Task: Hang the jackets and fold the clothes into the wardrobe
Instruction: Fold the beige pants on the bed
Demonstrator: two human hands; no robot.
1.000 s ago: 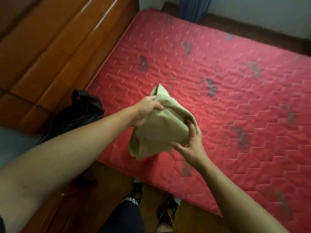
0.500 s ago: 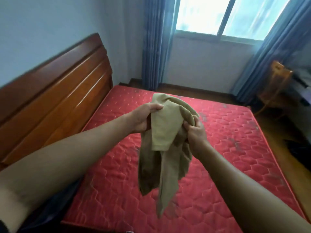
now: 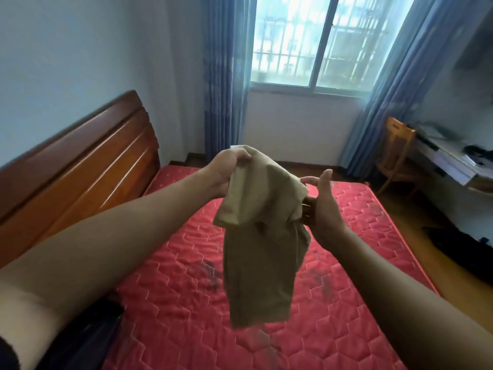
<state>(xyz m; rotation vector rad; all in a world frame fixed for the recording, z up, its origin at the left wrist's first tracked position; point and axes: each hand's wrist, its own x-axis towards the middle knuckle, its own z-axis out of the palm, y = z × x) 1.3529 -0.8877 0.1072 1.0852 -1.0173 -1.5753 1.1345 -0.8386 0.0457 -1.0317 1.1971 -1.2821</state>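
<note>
A khaki garment (image 3: pixel 261 236) hangs in the air above the red mattress (image 3: pixel 173 303), its lower part dangling loose. My left hand (image 3: pixel 226 169) grips its upper edge at the top left, fingers curled over the cloth. My right hand (image 3: pixel 320 206) is at the garment's right side with thumb and index finger straight and spread. Its lower fingers curl into the fabric there. No wardrobe or jackets are in view.
A wooden headboard (image 3: pixel 88 161) runs along the left. Blue curtains (image 3: pixel 224 76) frame a window (image 3: pixel 320 41) straight ahead. A wooden chair (image 3: pixel 397 150) and a white desk (image 3: pixel 448 158) stand at the right. A dark bag (image 3: pixel 464 249) lies on the floor.
My view rose from the mattress to the room. The bunched garment was lifted and now hangs unfurled. My right hand went from clutching the cloth to a looser hold with thumb and forefinger spread.
</note>
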